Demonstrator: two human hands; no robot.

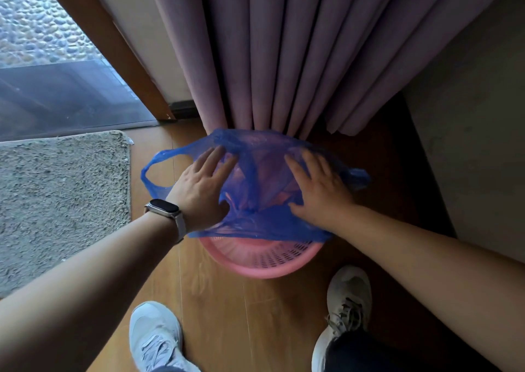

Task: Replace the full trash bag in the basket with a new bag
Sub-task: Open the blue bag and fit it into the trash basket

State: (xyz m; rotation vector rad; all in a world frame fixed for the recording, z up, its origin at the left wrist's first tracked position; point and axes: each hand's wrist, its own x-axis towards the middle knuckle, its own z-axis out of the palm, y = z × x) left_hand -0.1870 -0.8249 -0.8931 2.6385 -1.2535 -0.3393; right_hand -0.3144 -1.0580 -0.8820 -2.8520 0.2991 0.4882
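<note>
One mauve curtain [284, 53] hangs ahead, one shaggy rug [56, 201] lies left of me on the wooden floor [227, 315]. One pink basket [264, 260] stands between them by my two shoes, one blue bag [255, 221] spread over its top. My left hand [199, 192] and right hand [318, 192] press flat on the bag, fingers apart. One watch [164, 209]; I see no readable writing anywhere.

Blue translucent bag [255, 189] (handle loops splayed) spread over pink perforated basket [264, 260].
</note>
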